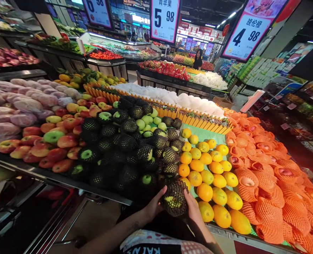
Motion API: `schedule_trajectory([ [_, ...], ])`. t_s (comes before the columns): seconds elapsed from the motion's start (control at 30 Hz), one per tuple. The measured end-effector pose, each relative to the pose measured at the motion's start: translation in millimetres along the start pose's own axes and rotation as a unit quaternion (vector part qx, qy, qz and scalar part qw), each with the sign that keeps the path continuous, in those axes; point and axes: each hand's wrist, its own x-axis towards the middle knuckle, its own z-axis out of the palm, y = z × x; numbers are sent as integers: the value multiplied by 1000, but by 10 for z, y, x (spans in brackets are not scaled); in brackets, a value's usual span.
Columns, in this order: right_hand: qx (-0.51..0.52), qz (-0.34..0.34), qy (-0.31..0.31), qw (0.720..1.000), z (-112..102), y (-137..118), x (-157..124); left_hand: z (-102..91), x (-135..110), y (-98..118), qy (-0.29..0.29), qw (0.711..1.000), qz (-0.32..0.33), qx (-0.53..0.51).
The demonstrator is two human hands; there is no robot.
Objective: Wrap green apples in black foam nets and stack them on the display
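Note:
Between my left hand (156, 204) and my right hand (193, 207) is a yellow-green fruit in a black foam net (174, 204), most likely a green apple. The fingers of both hands press on its sides, at the front edge of the fruit stand. Just beyond it lies a heap of black-netted green apples (127, 141), with several bare green apples (147, 121) toward the back. Rows of oranges (205, 176) sit on a green mat to the right of my hands. The underside of the held fruit is hidden.
Red apples (66, 135) and wrapped pink-white fruit (26, 102) fill the left side. Fruits in orange foam nets (272, 187) are heaped at right. A low yellow fence (204, 120) runs behind the oranges. Metal cart bars (58, 222) show at lower left. A person (198, 60) stands far back.

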Motion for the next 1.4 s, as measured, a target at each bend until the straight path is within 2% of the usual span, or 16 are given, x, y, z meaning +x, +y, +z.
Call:
schedule_trajectory([
  [0.1, 74, 38, 6, 997, 112, -145, -10, -27, -59, -40, -15, 999, 44, 1],
  [0.2, 88, 28, -6, 996, 191, -234, 26, -73, -116, -72, -2, 997, 80, 5],
  [0.3, 43, 9, -15, 999, 193, -230, 90, -108, -176, -86, 5, 997, 72, -18],
  [0.43, -83, -77, 36, 993, 128, -213, 102, -139, -219, -78, 25, 996, 77, -38],
  [0.5, -145, -139, 23, 979, 97, -251, 47, -150, -217, -73, 39, 996, 70, -37],
  [0.57, -202, -210, -46, 955, 90, -312, -33, -160, -209, -68, 41, 997, 64, -26],
  [0.67, -276, -300, -138, 903, 143, -383, -142, -181, -203, -58, 35, 998, 57, -12],
  [0.73, -312, -320, -165, 879, 211, -389, -180, -196, -206, -46, 42, 998, 53, -10],
  [0.9, -386, -303, -195, 849, 374, -328, -157, -201, -239, 35, 44, 997, 61, -2],
  [1.03, -400, -278, -174, 856, 490, -291, -70, -259, -311, 159, 10, 998, 53, 20],
  [1.2, -389, -279, -173, 861, 740, -260, 80, -598, -420, 392, -83, 990, 86, 77],
  [1.3, -343, -289, -119, 886, 954, -375, 215, -805, -519, 663, -159, 973, 119, 118],
  [1.4, -307, -306, -29, 901, 1144, -685, 555, -938, -657, 1035, -202, 953, 154, 166],
])
